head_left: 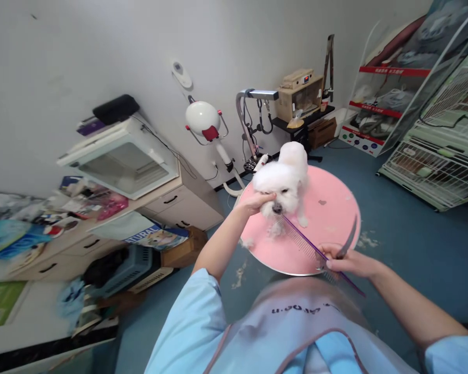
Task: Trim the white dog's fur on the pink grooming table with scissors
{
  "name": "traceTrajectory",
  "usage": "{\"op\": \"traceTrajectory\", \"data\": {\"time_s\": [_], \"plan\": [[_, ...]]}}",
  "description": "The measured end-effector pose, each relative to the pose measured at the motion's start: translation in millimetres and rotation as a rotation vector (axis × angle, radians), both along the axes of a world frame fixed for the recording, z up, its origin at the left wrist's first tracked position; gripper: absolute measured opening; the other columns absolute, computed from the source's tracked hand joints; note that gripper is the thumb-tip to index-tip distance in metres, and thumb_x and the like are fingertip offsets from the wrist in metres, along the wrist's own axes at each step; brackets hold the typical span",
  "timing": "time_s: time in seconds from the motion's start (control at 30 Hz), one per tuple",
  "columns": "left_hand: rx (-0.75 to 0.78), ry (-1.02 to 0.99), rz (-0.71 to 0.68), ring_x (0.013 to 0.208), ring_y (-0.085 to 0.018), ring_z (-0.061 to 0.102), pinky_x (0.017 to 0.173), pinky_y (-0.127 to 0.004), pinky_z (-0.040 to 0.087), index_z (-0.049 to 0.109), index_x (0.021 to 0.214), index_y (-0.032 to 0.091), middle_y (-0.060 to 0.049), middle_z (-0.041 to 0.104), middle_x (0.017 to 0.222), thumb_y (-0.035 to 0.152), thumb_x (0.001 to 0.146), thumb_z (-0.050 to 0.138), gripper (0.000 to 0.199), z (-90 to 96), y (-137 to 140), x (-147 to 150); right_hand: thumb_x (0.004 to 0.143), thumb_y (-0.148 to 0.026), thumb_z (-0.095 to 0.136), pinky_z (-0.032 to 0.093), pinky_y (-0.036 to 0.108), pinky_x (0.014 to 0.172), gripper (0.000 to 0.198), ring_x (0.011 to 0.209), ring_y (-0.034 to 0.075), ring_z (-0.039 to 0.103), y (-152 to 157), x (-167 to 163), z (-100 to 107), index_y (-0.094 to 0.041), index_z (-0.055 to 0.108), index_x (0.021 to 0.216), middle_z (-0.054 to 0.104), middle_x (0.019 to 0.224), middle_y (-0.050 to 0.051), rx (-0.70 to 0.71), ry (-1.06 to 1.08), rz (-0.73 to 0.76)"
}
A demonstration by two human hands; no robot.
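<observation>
A fluffy white dog (281, 182) stands on a round pink grooming table (327, 208), facing me. My left hand (258, 202) is closed on the side of its muzzle, the thumb lying across just above the dark nose; the other fingers are mostly hidden in the fur. My right hand (345, 261) is closed around a long purple comb (304, 239) and a pair of curved scissors (350, 238) together. The comb's far end reaches close to the dog's chin, with its metal teeth pointing down. The scissor blades point up and away from the dog.
Behind the table rise a metal grooming arm (262, 94) with hanging loops and a white dryer (203, 118) on a stand. Cut fur (239, 274) lies on the floor. Wire cages (437, 166) stand at the right, cabinets (167, 202) with a glass-fronted box at the left.
</observation>
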State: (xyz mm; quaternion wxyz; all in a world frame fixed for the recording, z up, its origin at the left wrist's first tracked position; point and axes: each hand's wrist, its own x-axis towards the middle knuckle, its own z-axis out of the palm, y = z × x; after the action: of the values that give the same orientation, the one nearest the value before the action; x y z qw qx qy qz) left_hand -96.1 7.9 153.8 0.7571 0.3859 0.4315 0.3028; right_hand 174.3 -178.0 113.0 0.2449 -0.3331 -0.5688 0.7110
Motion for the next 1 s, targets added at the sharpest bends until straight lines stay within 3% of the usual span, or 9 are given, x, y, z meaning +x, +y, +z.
{"op": "traceTrajectory", "data": {"time_s": [0.13,0.3,0.37,0.47,0.57,0.8,1.0], "plan": [[-0.006,0.024,0.036,0.121,-0.031,0.063,0.109,-0.049,0.048,0.069,0.104,0.013,-0.013,0.073,0.114,0.015,0.064,0.089,0.044,11.3,-7,9,0.084,-0.051,0.069,0.049,0.023,0.059,0.036,0.066,0.013,0.061,-19,-23,-16,-0.016,0.062,0.084,0.068,0.075,0.003,0.158,0.0,-0.088],[-0.066,0.07,0.033,0.123,-0.031,0.063,0.11,-0.047,0.048,0.068,0.103,0.014,-0.013,0.074,0.11,0.015,0.064,0.089,0.044,24.4,-12,18,0.073,-0.059,0.076,0.047,0.025,0.051,0.042,0.062,0.016,0.063,23,-52,-30,-0.019,0.062,0.077,0.07,0.07,0.005,0.168,0.026,-0.795],[-0.079,0.078,0.019,0.122,-0.031,0.063,0.11,-0.046,0.048,0.068,0.103,0.014,-0.013,0.075,0.108,0.015,0.062,0.09,0.046,26.7,-13,18,0.066,-0.061,0.079,0.044,0.025,0.044,0.046,0.053,0.016,0.06,47,-59,-27,-0.019,0.063,0.072,0.068,0.062,0.004,0.127,0.038,-0.925],[-0.077,0.074,-0.001,0.121,-0.03,0.064,0.11,-0.045,0.048,0.067,0.104,0.014,-0.012,0.075,0.107,0.014,0.06,0.091,0.05,26.9,-15,17,0.065,-0.059,0.08,0.048,0.026,0.047,0.045,0.053,0.017,0.064,67,-69,-12,-0.018,0.065,0.071,0.068,0.059,0.004,0.114,0.136,-0.94],[-0.077,0.081,-0.014,0.121,-0.031,0.064,0.11,-0.046,0.047,0.067,0.102,0.013,-0.013,0.075,0.108,0.014,0.06,0.09,0.048,26.0,-18,16,0.068,-0.057,0.081,0.053,0.027,0.054,0.043,0.059,0.017,0.068,63,-75,-3,-0.019,0.063,0.077,0.071,0.066,0.002,0.135,0.266,-0.927],[-0.069,0.122,-0.022,0.125,-0.032,0.061,0.108,-0.046,0.05,0.069,0.1,0.017,-0.01,0.076,0.108,0.014,0.063,0.087,0.04,26.0,-23,13,0.057,-0.053,0.088,0.045,0.022,0.042,0.051,0.053,0.015,0.065,58,-76,-16,-0.019,0.058,0.078,0.069,0.063,0.001,-0.005,0.256,-0.968],[-0.046,0.073,-0.116,0.122,-0.032,0.063,0.106,-0.045,0.051,0.068,0.107,0.014,-0.014,0.073,0.114,0.017,0.062,0.089,0.05,19.7,-21,11,0.067,-0.052,0.084,0.05,0.023,0.052,0.043,0.059,0.014,0.066,54,-71,-3,-0.018,0.06,0.077,0.07,0.067,0.001,0.115,0.304,-0.87]]}}
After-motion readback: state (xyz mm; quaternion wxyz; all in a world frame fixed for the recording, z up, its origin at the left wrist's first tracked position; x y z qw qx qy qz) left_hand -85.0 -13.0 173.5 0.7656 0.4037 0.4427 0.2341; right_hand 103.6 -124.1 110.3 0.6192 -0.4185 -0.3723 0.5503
